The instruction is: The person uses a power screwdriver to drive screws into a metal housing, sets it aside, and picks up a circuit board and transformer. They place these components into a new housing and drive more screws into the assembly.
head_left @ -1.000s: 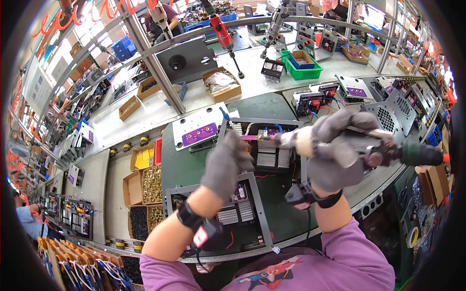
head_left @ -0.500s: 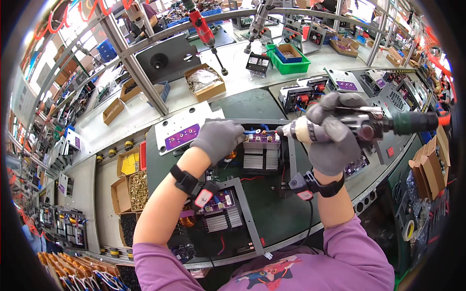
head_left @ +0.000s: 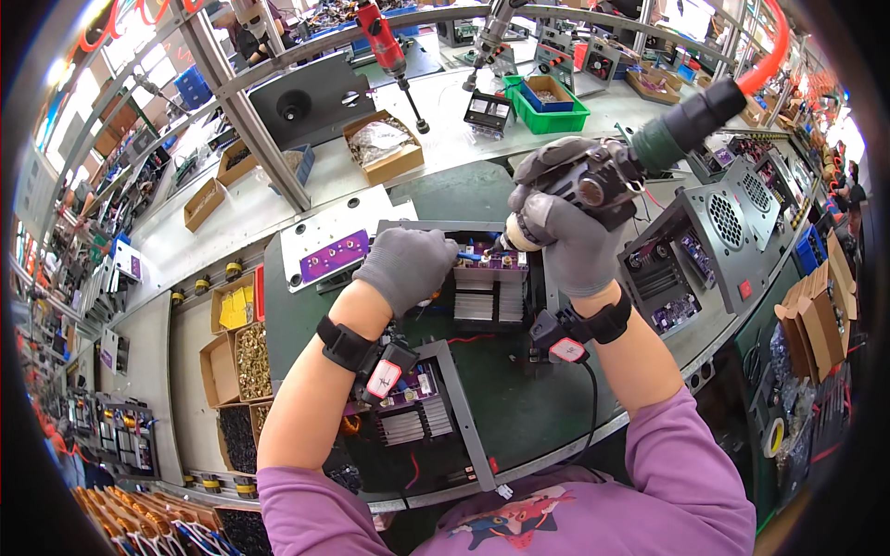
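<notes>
My right hand [head_left: 570, 236], in a grey glove, is wrapped round a pneumatic screwdriver [head_left: 603, 185] with a dark green rear section and a red hose. The tool tilts down to the left, its tip at the purple circuit board [head_left: 505, 271]. Silver heat sinks [head_left: 482, 301] sit at the near side of that board, inside a dark metal frame. My left hand [head_left: 403, 269], also gloved, has its fingers closed on a blue wire [head_left: 469, 256] at the board's left end. The exact contact under the tool tip is too small to make out.
A second framed board with heat sinks [head_left: 413, 426] lies nearer me. Small boxes of brass parts [head_left: 252, 361] stand at the left. A vented metal housing [head_left: 723, 241] sits at the right. A red power tool [head_left: 382, 42] hangs ahead, near a green bin [head_left: 552, 119].
The screwdriver has swung from nearly level to a steep tilt, and my right hand has moved left, bringing the tip over the board. My left hand stays at the blue wire.
</notes>
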`<state>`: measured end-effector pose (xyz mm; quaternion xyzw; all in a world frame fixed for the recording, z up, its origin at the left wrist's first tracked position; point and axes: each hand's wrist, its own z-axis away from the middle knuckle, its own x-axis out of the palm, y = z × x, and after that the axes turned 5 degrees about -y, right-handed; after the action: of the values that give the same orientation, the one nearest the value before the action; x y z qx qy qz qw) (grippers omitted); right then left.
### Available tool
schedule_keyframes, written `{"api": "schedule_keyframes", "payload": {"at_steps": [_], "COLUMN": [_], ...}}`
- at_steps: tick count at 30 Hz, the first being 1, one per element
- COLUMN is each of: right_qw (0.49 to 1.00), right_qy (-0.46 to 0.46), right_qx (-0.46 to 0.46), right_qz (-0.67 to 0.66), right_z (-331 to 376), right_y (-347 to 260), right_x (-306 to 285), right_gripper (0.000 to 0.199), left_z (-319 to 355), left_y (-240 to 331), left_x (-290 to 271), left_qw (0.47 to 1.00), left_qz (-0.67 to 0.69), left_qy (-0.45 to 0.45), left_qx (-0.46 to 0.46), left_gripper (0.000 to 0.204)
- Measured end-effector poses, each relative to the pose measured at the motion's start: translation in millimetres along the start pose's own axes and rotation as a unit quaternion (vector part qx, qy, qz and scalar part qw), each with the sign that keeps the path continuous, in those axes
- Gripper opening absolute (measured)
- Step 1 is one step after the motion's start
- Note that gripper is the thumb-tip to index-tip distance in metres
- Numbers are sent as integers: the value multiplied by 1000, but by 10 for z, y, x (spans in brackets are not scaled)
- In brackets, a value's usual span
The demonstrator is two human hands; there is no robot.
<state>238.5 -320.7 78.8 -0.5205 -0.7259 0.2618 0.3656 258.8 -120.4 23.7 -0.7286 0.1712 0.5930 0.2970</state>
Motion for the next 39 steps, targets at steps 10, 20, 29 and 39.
{"api": "schedule_keyframes", "payload": {"at_steps": [10,20,29,39], "right_qw": [998,998,994,996], "right_qy": [-51,-38,-38,-24], "right_qx": [38,54,95,91], "right_qz": [-8,-14,-41,2], "right_z": [14,-49,-132,-314], "right_y": [37,-16,54,215], "right_x": [148,243,201,182], "right_gripper": [34,20,19,23], "left_z": [56,40,-243,-299], "left_y": [-61,-66,239,284], "left_x": [83,60,-149,-37], "left_qw": [994,981,985,982], "left_qz": [25,126,80,97], "left_qy": [104,134,3,33], "left_qx": [20,-56,-154,-161], "left_gripper": [6,13,17,15]}}
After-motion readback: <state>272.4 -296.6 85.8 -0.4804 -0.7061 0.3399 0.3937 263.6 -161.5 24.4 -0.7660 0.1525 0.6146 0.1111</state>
